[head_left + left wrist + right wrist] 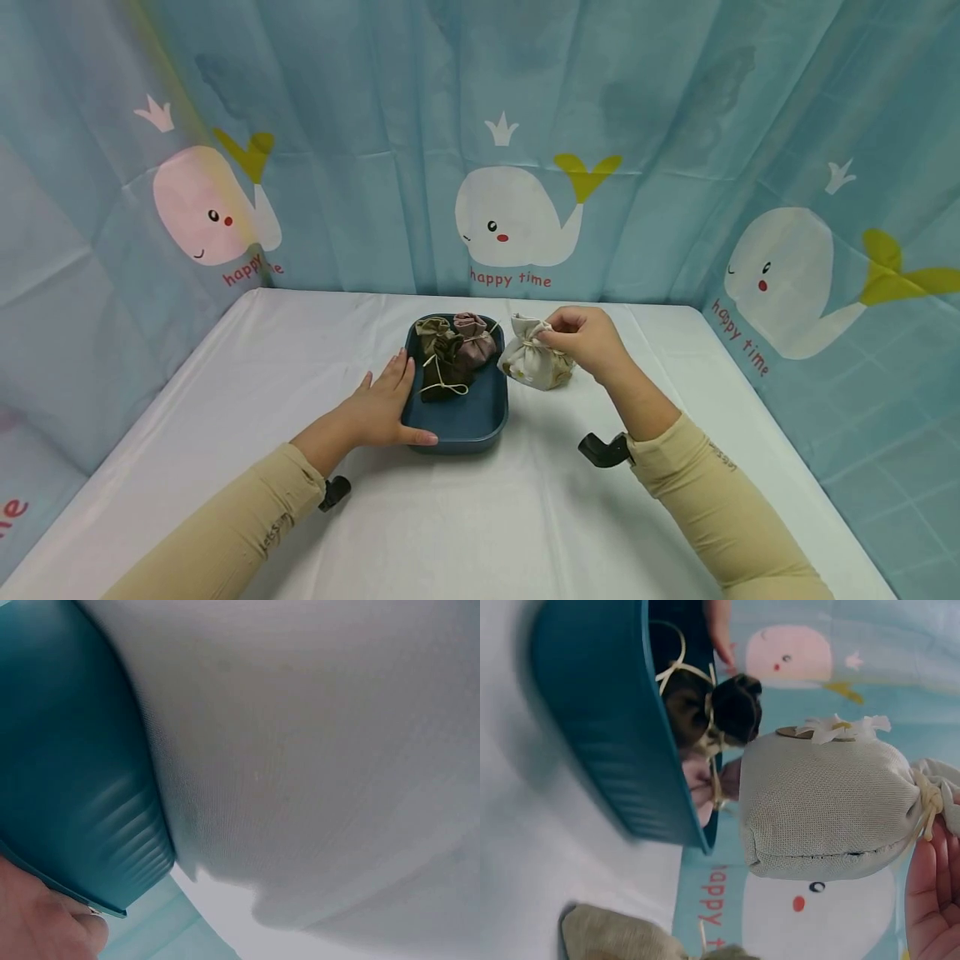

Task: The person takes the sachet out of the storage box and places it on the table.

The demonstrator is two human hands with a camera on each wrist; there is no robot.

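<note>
My right hand (588, 337) pinches a white drawstring pouch (525, 362) by its tied neck, holding it up just right of a dark blue plastic bin (491, 429). Seen from the right wrist, the pouch (825, 802) is plump, with a white bow on its side. Along the bin's left rim lies my left hand (378, 408), fingers extended and thumb over the near edge. Inside the bin sit a dark brown pouch (442, 383), a dusty pink pouch (477, 346) and an olive pouch (431, 327), all tied with cords.
A khaki pouch (619, 934) rests on the table right of the bin, mostly hidden behind the white one in the head view. White cloth (450, 525) covers the table. A blue whale-print curtain (360, 208) encloses the back and sides.
</note>
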